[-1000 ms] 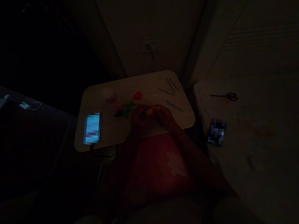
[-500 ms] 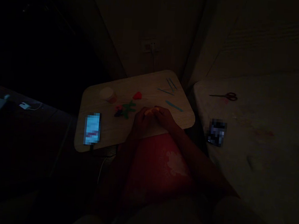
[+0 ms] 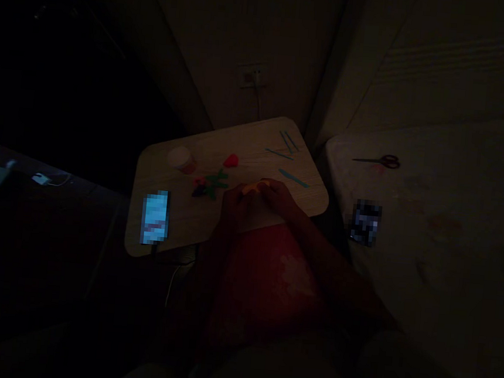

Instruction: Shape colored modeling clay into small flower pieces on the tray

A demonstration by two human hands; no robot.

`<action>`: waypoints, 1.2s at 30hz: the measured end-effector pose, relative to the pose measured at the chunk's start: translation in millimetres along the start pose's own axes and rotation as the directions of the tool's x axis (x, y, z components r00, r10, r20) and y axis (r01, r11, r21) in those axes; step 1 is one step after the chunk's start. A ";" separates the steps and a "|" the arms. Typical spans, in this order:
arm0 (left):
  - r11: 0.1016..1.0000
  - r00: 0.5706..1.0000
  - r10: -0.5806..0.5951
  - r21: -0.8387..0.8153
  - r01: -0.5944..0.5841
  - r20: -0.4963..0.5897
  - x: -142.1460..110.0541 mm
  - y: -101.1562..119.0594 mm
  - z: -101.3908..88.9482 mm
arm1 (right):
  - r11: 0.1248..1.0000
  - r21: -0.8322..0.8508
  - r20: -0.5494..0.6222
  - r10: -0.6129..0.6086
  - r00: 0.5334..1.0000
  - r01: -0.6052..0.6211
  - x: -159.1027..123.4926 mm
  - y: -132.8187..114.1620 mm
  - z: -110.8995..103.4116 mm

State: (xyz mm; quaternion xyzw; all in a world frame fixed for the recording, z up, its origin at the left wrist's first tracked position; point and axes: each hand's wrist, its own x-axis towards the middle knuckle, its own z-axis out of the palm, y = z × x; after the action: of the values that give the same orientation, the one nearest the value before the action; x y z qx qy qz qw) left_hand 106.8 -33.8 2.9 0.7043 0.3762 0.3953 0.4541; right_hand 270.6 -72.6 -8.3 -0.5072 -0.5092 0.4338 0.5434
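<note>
In dim light, my left hand [image 3: 234,203] and my right hand [image 3: 278,196] meet over the near edge of a small wooden-topped table [image 3: 156,169]. Between them they grip a piece of orange modelling clay [image 3: 255,187], with the fingers of both hands closed around its ends. Left of my left hand lie green clay strips [image 3: 217,181], with small pink [image 3: 200,181] and dark [image 3: 198,192] lumps beside them. A red clay lump [image 3: 231,161] rests farther back. The undersides of my fingers are too dark to make out.
A lidded tub [image 3: 181,159] and a lit phone [image 3: 155,217] are on the table's left. Several thin blue-green sticks [image 3: 289,141] and a blue-green clay knife [image 3: 293,178] lie at right. Scissors [image 3: 387,161] and a blurred dark object [image 3: 364,223] rest on the pale surface beside the table.
Both hands stay closed on the orange clay, which has shifted very slightly left. The other things have not moved on the table.
</note>
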 end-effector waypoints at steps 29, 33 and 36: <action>0.967 0.982 0.190 0.170 -0.189 0.010 2.1 5.3 3.4 | 0.941 -0.254 0.112 -0.200 0.973 0.223 -6.0 7.5 -1.3; 0.976 0.983 0.177 0.122 -0.181 0.043 4.3 6.8 2.7 | 0.947 -0.257 0.128 -0.165 0.978 0.194 -7.0 7.6 -1.1; 0.982 0.984 0.166 0.086 -0.170 0.059 4.9 7.4 2.2 | 0.956 -0.245 0.134 -0.132 0.982 0.162 -7.1 8.4 -0.4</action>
State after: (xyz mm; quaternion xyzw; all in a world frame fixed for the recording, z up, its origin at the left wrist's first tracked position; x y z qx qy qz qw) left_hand 112.0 -32.5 10.2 0.7635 0.3212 0.3963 0.3961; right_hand 270.6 -78.7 -17.4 -0.5075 -0.6279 0.3517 0.4738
